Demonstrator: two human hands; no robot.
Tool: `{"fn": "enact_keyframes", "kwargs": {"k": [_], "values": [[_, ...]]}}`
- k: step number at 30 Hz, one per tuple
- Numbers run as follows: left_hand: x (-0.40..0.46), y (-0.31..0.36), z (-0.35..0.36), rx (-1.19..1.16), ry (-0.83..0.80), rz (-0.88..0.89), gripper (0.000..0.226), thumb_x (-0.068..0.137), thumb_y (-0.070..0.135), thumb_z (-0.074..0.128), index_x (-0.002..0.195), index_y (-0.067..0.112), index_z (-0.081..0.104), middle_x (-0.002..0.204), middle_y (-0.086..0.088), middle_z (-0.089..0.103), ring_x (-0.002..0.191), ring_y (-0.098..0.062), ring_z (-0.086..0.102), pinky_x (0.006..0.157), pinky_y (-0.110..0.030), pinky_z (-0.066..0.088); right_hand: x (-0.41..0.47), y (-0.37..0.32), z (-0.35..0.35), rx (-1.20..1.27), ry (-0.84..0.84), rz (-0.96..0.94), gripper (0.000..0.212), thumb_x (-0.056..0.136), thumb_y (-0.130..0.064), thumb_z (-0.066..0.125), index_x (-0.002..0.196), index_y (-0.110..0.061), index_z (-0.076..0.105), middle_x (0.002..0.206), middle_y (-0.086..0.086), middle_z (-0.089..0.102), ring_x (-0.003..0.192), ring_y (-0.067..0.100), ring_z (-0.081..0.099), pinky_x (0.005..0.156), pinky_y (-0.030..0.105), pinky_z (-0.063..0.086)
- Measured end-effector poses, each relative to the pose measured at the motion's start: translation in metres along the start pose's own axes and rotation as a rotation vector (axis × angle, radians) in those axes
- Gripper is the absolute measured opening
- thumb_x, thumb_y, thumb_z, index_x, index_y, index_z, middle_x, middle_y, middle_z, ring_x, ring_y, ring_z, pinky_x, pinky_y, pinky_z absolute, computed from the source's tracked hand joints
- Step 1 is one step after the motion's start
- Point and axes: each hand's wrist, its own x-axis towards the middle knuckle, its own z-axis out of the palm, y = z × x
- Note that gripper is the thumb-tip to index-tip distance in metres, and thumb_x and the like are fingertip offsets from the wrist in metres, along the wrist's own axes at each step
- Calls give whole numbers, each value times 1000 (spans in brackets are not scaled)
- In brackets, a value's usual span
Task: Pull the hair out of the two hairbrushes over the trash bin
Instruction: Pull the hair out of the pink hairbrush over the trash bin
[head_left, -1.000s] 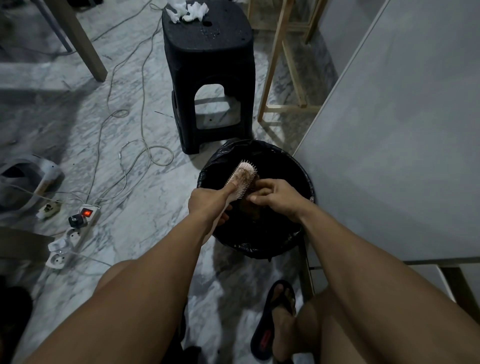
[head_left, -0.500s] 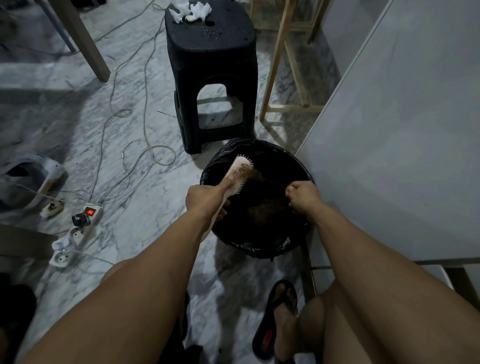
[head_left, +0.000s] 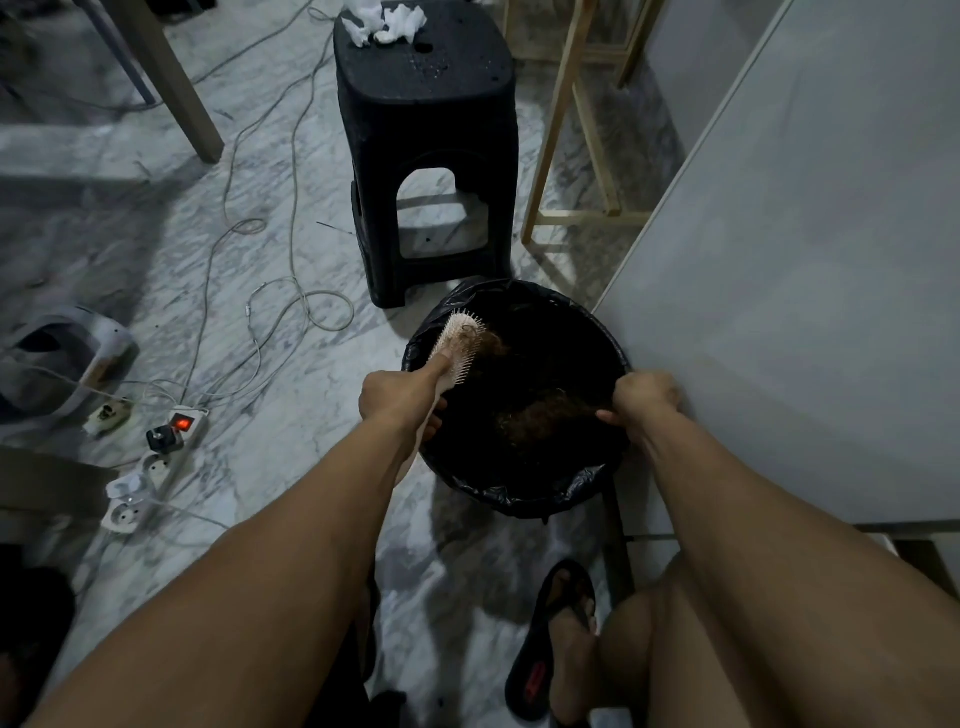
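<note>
My left hand (head_left: 397, 397) grips the handle of a pale pink hairbrush (head_left: 457, 340), held over the left rim of the trash bin (head_left: 519, 499), which is lined with a black bag. Brown hair still clings to the bristles and trails off to the right. My right hand (head_left: 647, 400) is at the bin's right rim, fingers pinched on a clump of brown hair (head_left: 540, 415) that hangs over the dark inside of the bin. Only one hairbrush is in view.
A black plastic stool (head_left: 426, 156) with white tissue on top stands just beyond the bin. A grey cabinet (head_left: 805, 260) rises close on the right. Cables and a power strip (head_left: 156, 462) lie on the marble floor to the left. My sandalled foot (head_left: 561, 639) is below the bin.
My right hand has pulled away from the brush to the bin's right rim, drawing a clump of hair with it. The brush in my left hand stayed almost in place.
</note>
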Motion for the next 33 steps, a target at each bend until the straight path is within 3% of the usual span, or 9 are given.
{"fn": "enact_keyframes", "kwargs": {"k": [3, 7, 12, 16, 18, 23, 27, 31, 33], "values": [[-1, 2, 0, 10, -10, 18, 50, 74, 49, 77, 70, 1, 68, 61, -10, 65, 45, -19, 55, 40, -23, 43, 2, 7, 2, -178, 53, -5, 46, 98, -5, 39, 144, -2, 37, 144, 17, 45, 122, 36, 54, 52, 14, 53], [-5, 3, 2, 38, -80, 36, 49, 75, 49, 78, 79, 0, 70, 67, -10, 67, 51, -21, 59, 46, -26, 49, -9, -1, 14, -643, -73, -258, 52, 82, -12, 61, 134, -13, 57, 133, 13, 61, 120, 31, 59, 100, 35, 50], [-13, 0, 12, 81, -164, 64, 48, 74, 53, 77, 79, 4, 74, 69, -9, 70, 51, -21, 61, 49, -27, 51, -45, -28, 36, -268, -502, -462, 77, 66, 0, 68, 136, -29, 53, 124, -10, 61, 119, 13, 57, 98, 29, 48], [-16, -1, 16, 96, -185, 73, 42, 74, 53, 77, 73, 10, 75, 71, -10, 71, 53, -23, 62, 52, -28, 51, -49, -21, 44, -48, -762, -306, 34, 88, 6, 58, 117, -12, 62, 105, 8, 72, 99, 19, 67, 93, 34, 52], [-15, -1, 16, 98, -183, 70, 43, 74, 53, 77, 76, 9, 74, 73, -10, 72, 54, -24, 62, 53, -29, 52, -50, -19, 41, -114, -724, -310, 15, 96, -5, 52, 100, -7, 67, 76, 5, 66, 73, 13, 63, 74, 27, 51], [-9, 0, 12, 37, -123, 37, 46, 76, 51, 76, 75, 5, 71, 70, -11, 69, 51, -21, 60, 48, -26, 51, -39, -20, 33, -17, -582, -188, 38, 104, -15, 33, 69, -17, 47, 58, 0, 34, 47, 9, 31, 48, 22, 37], [-6, 1, 8, -14, -84, 28, 47, 78, 49, 75, 78, 2, 71, 68, -10, 67, 51, -20, 58, 45, -24, 48, -13, -11, 21, -74, -217, -119, 34, 92, 2, 38, 62, -14, 44, 59, 5, 37, 48, 15, 33, 44, 22, 26], [-4, -2, 6, -21, -84, 29, 48, 78, 49, 75, 84, 1, 72, 70, -10, 68, 52, -19, 58, 48, -25, 49, 6, 0, 8, -132, 51, 0, 22, 90, -4, 42, 69, -9, 47, 74, 14, 48, 56, 25, 46, 50, 30, 37], [-4, -2, 6, -16, -93, 27, 49, 78, 49, 75, 86, 1, 72, 71, -10, 68, 52, -20, 59, 50, -27, 50, 22, 7, 8, -194, 114, 14, 16, 88, -7, 44, 87, -1, 59, 87, 16, 51, 77, 32, 60, 60, 33, 42]]}}
